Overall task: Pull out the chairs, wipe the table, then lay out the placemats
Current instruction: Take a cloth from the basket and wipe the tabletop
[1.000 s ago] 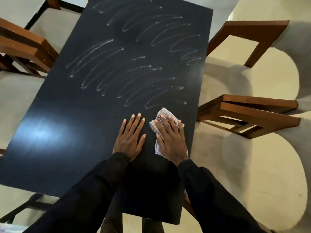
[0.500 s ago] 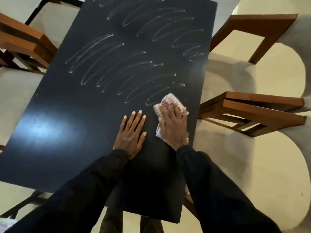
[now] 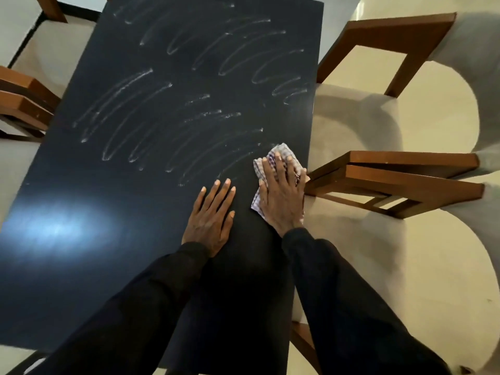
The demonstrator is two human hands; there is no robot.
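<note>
Room: pale floor all round, and a dark matte worktop (image 3: 113, 201) running away from the camera, a patch of glare on its near left.
Sleeves: two black sleeves reach in from the bottom edge, both arms over the near end of the worktop.
Left hand: left hand (image 3: 209, 215) lies flat on the bare surface, grip spread, fingers fanned, holding nothing. It reads as a brace.
Right hand: right hand (image 3: 281, 194) is flat too, grip spread and pressing down on the cloth (image 3: 273, 155), just inside the right edge of the worktop.
Cloth, where: pinned under that palm, its far corner poking out past the fingertips, a near corner showing beside the wrist.
Cloth, look: small checked weave, pale with purplish lines, bunched and folded, not laid square.
Cloth, handling: light and limp, I'd say. It will crumple and slide unless weight stays on it, so a flat palm over the middle looks the best hold; pinching a corner would only drag it into a rope.
Streaks: whitish looping smears (image 3: 151, 109) cover the middle and far stretch of the worktop, so the wiping looks unfinished.
Chairs right: two wooden chairs with pale seats, the nearer chair (image 3: 400, 180) with its back rail close to the wiping hand, the farther chair (image 3: 392, 39) standing clear of the edge.
Chairs left: more wooden frames (image 3: 24, 104) beside the far left edge.
Placemats: none in sight.
</note>
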